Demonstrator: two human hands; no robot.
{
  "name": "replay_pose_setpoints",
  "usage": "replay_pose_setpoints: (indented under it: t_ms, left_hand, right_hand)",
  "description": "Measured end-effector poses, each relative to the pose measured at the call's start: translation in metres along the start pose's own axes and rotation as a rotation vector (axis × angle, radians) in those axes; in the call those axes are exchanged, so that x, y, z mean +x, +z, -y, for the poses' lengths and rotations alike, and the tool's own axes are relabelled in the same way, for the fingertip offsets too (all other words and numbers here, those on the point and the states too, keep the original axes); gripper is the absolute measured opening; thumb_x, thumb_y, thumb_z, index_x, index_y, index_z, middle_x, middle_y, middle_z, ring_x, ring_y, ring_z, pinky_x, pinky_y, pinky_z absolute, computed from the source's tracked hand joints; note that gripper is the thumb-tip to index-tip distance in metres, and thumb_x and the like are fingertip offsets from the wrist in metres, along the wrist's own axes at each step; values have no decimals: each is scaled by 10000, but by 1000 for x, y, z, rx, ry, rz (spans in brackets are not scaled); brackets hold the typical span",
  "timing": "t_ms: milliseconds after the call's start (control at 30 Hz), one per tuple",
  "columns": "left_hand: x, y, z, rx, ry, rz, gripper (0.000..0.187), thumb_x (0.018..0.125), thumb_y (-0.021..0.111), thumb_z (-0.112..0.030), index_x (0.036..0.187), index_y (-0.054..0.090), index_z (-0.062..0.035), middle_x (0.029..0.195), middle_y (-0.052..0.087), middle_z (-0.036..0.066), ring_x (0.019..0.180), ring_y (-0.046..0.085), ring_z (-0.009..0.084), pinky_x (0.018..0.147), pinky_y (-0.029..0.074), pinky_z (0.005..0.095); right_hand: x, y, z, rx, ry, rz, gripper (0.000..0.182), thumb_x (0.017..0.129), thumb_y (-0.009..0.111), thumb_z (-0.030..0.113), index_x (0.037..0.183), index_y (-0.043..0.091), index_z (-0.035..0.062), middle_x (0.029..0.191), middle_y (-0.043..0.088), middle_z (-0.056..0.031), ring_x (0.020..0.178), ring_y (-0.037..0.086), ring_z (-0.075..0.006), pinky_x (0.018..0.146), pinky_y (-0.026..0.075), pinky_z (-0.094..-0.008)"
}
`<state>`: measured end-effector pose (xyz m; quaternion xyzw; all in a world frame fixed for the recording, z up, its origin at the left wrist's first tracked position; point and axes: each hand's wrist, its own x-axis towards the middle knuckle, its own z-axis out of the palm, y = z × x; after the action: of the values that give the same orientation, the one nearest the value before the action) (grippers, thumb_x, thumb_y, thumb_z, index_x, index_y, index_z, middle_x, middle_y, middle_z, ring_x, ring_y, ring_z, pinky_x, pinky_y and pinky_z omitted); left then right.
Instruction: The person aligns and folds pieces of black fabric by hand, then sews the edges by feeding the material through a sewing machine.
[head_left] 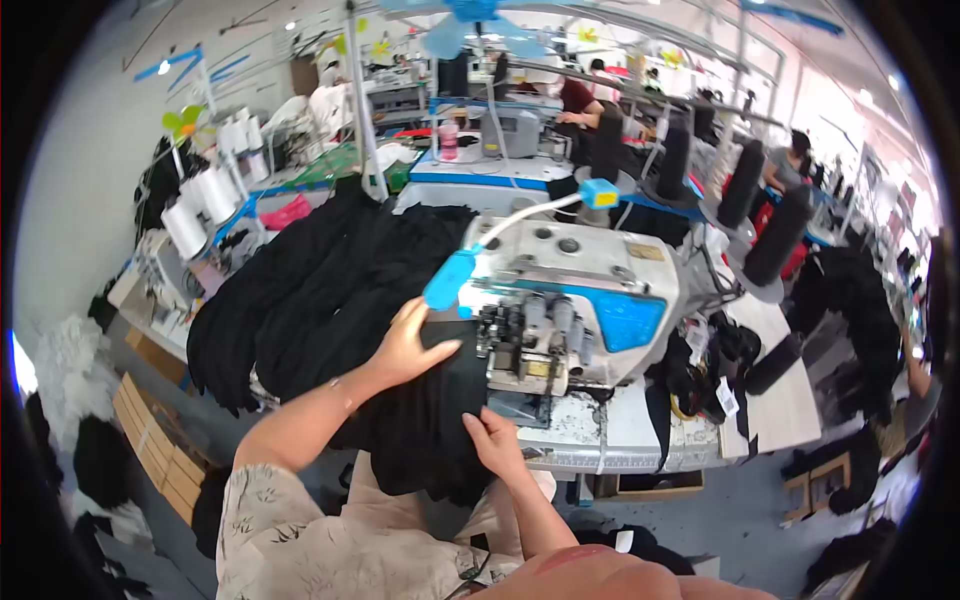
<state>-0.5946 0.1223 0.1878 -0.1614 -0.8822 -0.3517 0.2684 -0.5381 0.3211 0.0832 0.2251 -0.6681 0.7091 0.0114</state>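
A length of black fabric [430, 410] lies at the left side of a white and blue overlock sewing machine [590, 260] and hangs over the table's front edge towards my lap. My left hand [408, 348] rests on its upper part, fingers stretched out and thumb apart. Lower down, my right hand [495, 442] grips the right edge of the fabric, thumb on top and the other fingers mostly hidden. Just above my left fingertips hangs a blue lamp head [452, 280] on a white bendy neck. The fabric's edge is close to the presser foot area.
A large heap of black garments [290, 275] covers the table to the left. Black thread cones [775, 235] stand behind the machine at right, and white cones [200, 205] at far left. Black straps [700, 355] lie right of the machine. Other people work farther back.
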Motion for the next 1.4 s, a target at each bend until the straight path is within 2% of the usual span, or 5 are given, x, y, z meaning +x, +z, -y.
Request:
replay_pose_setpoints:
  t_ms: [200, 500, 633, 1167, 1400]
  left_hand:
    - [-79, -29, -35, 4, -513, 456, 460, 699, 673, -146, 1123, 580, 8, 1092, 612, 218, 1051, 584, 349, 904, 456, 376]
    - [-30, -67, -75, 746, 246, -87, 246, 679, 593, -42, 925, 595, -29, 851, 587, 141, 853, 530, 343, 812, 399, 438]
    - [-88, -49, -20, 28, -551, 308, 641, 716, 737, -259, 1221, 507, 62, 824, 592, 163, 733, 590, 313, 677, 484, 401]
    - [-105, -86, -20, -488, -735, 863, 704, 752, 741, -276, 1266, 455, 111, 1158, 588, 189, 1037, 584, 244, 846, 480, 319]
    - [-114, -114, -17, -780, -691, 385, 386, 840, 611, -78, 1192, 529, 59, 1058, 641, 99, 908, 609, 130, 813, 502, 260]
  right_hand:
    - [5, 0, 2, -32, -88, 47, 307, 884, 630, 178, 717, 474, -28, 611, 461, -200, 517, 404, -340, 496, 356, -378]
    - [0, 0, -4, 29, -163, -50, 318, 896, 619, 172, 716, 453, -32, 595, 437, -186, 509, 371, -299, 497, 345, -356]
    - [-2, 0, 5, 26, -116, 34, 212, 898, 617, 164, 826, 551, -25, 678, 558, -162, 562, 486, -247, 550, 411, -317]
    - [-62, 37, 9, 363, 354, 13, 284, 953, 556, 199, 1073, 627, -49, 1031, 656, -43, 911, 588, -109, 826, 474, -264]
    - [-71, 28, 46, -50, 282, -135, 234, 892, 643, 196, 885, 690, -33, 804, 673, -19, 714, 589, -82, 644, 478, -233]
